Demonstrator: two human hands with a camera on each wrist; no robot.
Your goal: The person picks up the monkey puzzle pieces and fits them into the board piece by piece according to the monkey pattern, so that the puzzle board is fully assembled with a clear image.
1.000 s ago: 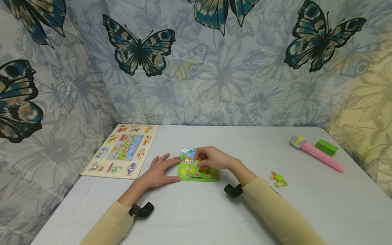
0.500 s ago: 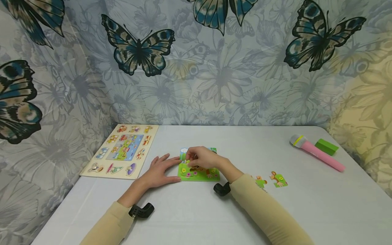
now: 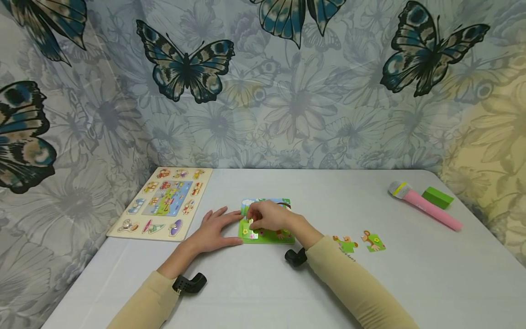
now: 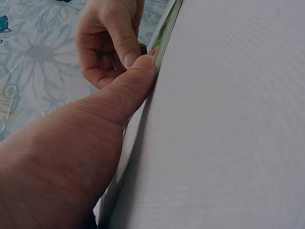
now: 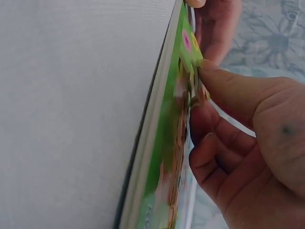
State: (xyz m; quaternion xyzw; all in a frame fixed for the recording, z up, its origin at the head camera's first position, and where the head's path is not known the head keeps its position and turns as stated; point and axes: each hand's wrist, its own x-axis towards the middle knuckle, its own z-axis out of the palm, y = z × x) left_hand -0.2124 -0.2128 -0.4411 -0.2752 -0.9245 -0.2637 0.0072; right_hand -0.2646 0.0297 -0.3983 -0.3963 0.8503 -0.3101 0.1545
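Observation:
A small jigsaw board (image 3: 273, 238) with a green meadow and blue sky lies flat at the middle of the table. My left hand (image 3: 214, 230) rests beside its left side with fingers spread, index finger and thumb reaching the edge. The left wrist view shows that thumb (image 4: 136, 78) against the board's rim. Over the board's left half, my right hand (image 3: 272, 215) pinches a green puzzle piece (image 5: 191, 51) with a pink and a yellow flower between thumb and fingers. The piece lies tilted against the board there. The right hand covers much of the board's middle.
Two loose puzzle pieces, one (image 3: 348, 246) next to the right sleeve and another (image 3: 374, 241) farther right, lie on the white table (image 3: 246, 292). A large wooden puzzle board (image 3: 123, 230) is at left. A pink toy microphone (image 3: 431, 210) and a green block (image 3: 438, 198) stand back right.
My right hand has moved left across the board with the puzzle piece, then slightly nearer. A loose piece has come out from behind the right sleeve. The left hand has stayed put.

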